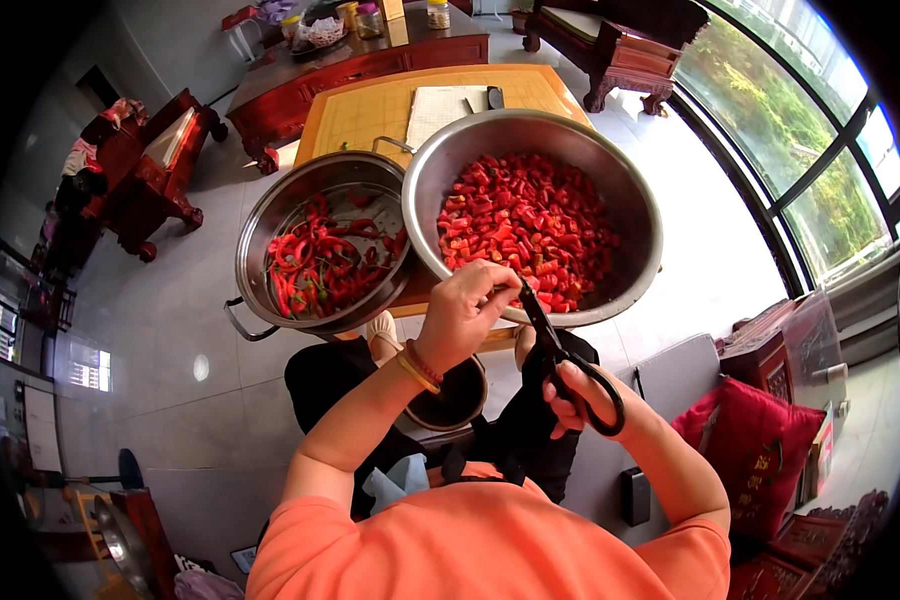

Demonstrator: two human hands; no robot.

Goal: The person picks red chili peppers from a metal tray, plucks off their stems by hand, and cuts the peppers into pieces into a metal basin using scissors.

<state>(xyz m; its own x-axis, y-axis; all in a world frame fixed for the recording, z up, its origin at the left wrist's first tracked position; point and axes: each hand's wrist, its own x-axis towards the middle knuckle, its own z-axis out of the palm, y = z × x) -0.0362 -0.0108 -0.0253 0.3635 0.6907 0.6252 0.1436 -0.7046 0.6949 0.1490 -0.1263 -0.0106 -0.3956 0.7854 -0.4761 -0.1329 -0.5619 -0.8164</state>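
Black scissors (540,322) gripped by the right hand (578,395) point to eleven o'clock. The left hand (460,315) pinches near cut peppers (530,225), contents unclear.

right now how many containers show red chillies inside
2: a two-handled steel pot of whole chillies on the left, a wider steel basin of cut chillies on the right. The bucket below them is too dark inside to tell.

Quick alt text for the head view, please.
The right hand holds black scissors, tips beside the left hand, at the near rim of a metal bowl of cut red peppers; a pot beside it holds longer peppers.
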